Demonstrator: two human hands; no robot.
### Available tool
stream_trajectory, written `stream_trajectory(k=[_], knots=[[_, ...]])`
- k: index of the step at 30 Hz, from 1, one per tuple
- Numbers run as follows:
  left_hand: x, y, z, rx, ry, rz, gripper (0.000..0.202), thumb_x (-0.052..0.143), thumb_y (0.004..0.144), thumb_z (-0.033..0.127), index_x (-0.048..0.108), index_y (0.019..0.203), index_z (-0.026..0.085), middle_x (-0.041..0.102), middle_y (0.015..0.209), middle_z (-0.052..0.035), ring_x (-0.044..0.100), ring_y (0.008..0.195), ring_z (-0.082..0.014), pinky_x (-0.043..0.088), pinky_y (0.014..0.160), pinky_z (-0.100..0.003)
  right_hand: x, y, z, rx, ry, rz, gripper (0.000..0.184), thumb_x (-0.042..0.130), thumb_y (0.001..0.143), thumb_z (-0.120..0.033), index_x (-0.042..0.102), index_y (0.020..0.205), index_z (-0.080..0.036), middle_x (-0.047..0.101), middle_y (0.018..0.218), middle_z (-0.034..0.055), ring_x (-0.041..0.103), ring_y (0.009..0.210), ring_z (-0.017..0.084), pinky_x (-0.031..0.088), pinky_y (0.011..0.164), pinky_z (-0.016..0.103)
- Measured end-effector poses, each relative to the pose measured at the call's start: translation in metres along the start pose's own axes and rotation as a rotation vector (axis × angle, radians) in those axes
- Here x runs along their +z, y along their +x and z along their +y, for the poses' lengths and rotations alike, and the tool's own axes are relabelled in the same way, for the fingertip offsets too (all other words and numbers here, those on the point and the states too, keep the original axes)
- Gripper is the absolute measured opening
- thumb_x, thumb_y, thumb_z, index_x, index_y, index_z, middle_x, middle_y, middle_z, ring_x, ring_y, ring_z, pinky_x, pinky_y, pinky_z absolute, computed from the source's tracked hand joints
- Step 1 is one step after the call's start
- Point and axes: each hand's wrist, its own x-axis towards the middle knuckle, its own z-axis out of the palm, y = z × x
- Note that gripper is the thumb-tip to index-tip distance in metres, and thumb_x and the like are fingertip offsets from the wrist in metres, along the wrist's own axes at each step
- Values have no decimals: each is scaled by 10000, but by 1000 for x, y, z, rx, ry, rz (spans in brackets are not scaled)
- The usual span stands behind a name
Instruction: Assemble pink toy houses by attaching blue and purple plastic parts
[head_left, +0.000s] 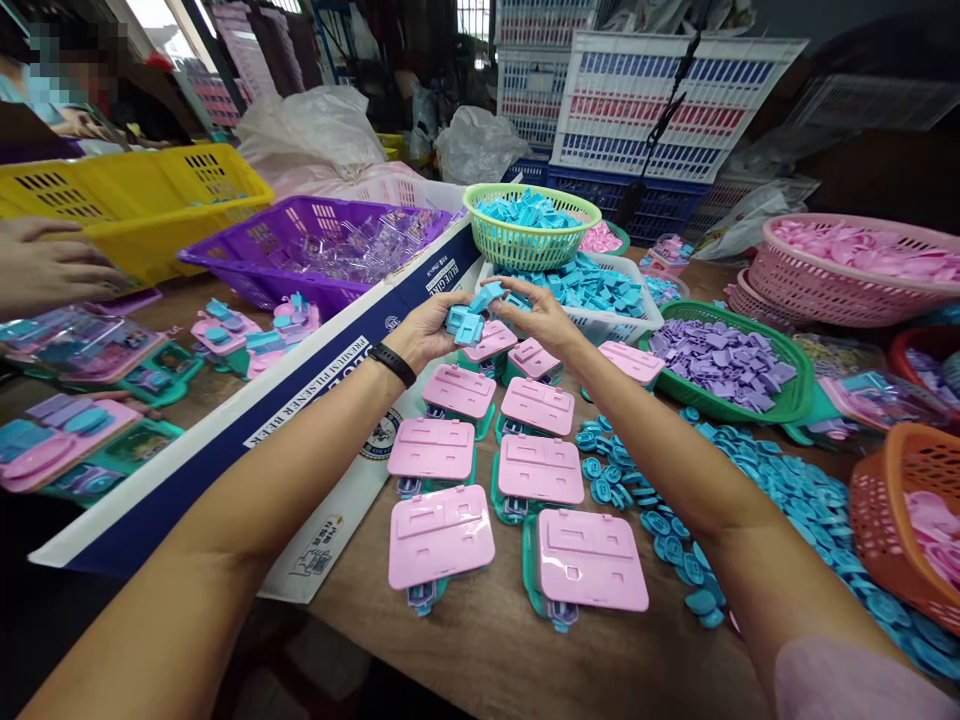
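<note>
My left hand, with a black band at the wrist, grips several light-blue plastic pieces above the far end of the pink boxes. My right hand meets it from the right, its fingers closed on another light-blue plastic piece that touches or nearly touches the others. Below both hands, pink-lidded boxes with green bases stand in two rough columns. Behind my right hand is a white basket of similar blue pieces, with a light-green basket of them above it.
A cardboard partition runs along the left, beyond it a purple basket of clear parts and another person's hand. Blue oval pieces cover the table's right side, near a green basket and an orange basket.
</note>
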Motion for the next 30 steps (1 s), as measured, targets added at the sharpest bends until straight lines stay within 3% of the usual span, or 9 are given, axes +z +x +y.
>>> stream_trajectory(k=[3, 6, 8, 10, 15, 17, 20, 23, 30], knots=[[-6, -1, -3, 167, 379, 76, 87, 692, 800, 206, 698, 775, 123, 694, 728, -72, 643, 679, -154, 537, 675, -273, -7, 8, 10, -24, -74, 68, 453, 704, 846, -623, 678, 1062, -226, 651, 1038, 38, 547, 835, 181, 421, 655, 267], [-11, -2, -6, 345, 1157, 154, 126, 726, 809, 264, 742, 820, 139, 720, 804, -91, 680, 811, -213, 507, 722, -288, -24, 17, 23, -58, -307, 53, 378, 712, 852, -562, 646, 892, -193, 634, 888, 26, 547, 834, 190, 419, 719, 291], [-11, 0, -9, 306, 1643, 116, 190, 727, 827, 300, 758, 929, 143, 741, 899, -120, 696, 912, -259, 481, 726, -296, -34, 24, 32, -41, -524, -35, 325, 755, 833, -460, 602, 759, -183, 594, 767, 8, 527, 776, 181, 387, 719, 300], [-6, 5, -12, 203, 1881, 64, 276, 734, 839, 356, 748, 1006, 136, 743, 952, -148, 700, 951, -285, 453, 697, -299, -37, 31, 38, -9, -736, -132, 274, 761, 841, -356, 597, 713, -177, 597, 734, 5, 517, 741, 173, 360, 710, 300], [6, 22, -7, 63, 1946, 29, 403, 849, 733, 404, 735, 1008, 133, 729, 884, -137, 689, 891, -286, 405, 637, -292, -27, 44, 41, 18, -1104, -324, 153, 687, 932, -270, 745, 973, -135, 734, 932, 82, 618, 839, 216, 346, 703, 296], [5, 25, 2, 32, 1951, -19, 371, 872, 698, 413, 728, 912, 147, 689, 764, -91, 665, 828, -261, 390, 635, -290, -24, 45, 38, 23, -1185, -376, 221, 682, 936, -246, 760, 1116, -144, 756, 1038, 105, 652, 918, 244, 357, 712, 300], [-2, 28, 14, 39, 1928, -129, 322, 884, 654, 414, 671, 732, 186, 560, 593, -16, 613, 745, -229, 355, 627, -293, -24, 44, 35, 11, -1159, -471, 233, 704, 923, -228, 777, 1133, -162, 764, 1067, 114, 670, 972, 268, 391, 751, 309], [-8, 31, 14, 66, 1851, -156, 371, 918, 579, 386, 590, 608, 216, 468, 530, 12, 593, 725, -233, 352, 643, -297, -25, 44, 34, 24, -1106, -409, 238, 716, 921, -224, 779, 1145, -169, 764, 1040, 123, 679, 971, 293, 410, 761, 325], [-11, 34, -10, 225, 1629, -40, 524, 949, 361, 147, 454, 507, 242, 394, 498, 25, 649, 852, -317, 427, 729, -309, -25, 37, 39, 76, -1145, -314, 211, 754, 901, -198, 768, 1111, -185, 758, 1070, 127, 667, 983, 301, 395, 744, 323]])
